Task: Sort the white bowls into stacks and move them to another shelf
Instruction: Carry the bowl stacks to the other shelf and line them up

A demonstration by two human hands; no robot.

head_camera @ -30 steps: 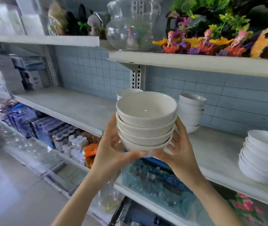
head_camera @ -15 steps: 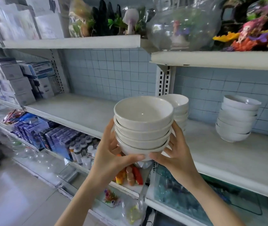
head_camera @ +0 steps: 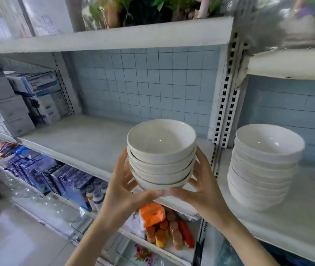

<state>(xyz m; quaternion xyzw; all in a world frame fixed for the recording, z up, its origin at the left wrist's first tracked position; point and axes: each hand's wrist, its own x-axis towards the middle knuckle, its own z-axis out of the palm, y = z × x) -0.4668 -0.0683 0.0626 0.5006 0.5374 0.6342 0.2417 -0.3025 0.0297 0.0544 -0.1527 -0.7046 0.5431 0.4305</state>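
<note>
Above the shelf (head_camera: pixel 87 143), left hand (head_camera: pixel 123 191) and right hand (head_camera: pixel 203 191) clasp the bowl stack (head_camera: pixel 161 156).

I've carried my stack (head_camera: pixel 161 154) left past the upright (head_camera: pixel 223 112); the shelved stack (head_camera: pixel 264 169) that stood just behind it now sits well to its right.

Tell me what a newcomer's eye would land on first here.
A stack of white bowls sits mid-frame, held between the left hand and right hand, in front of a white shelf. To its right, a taller stack of bowls stands on the neighbouring shelf.
</note>
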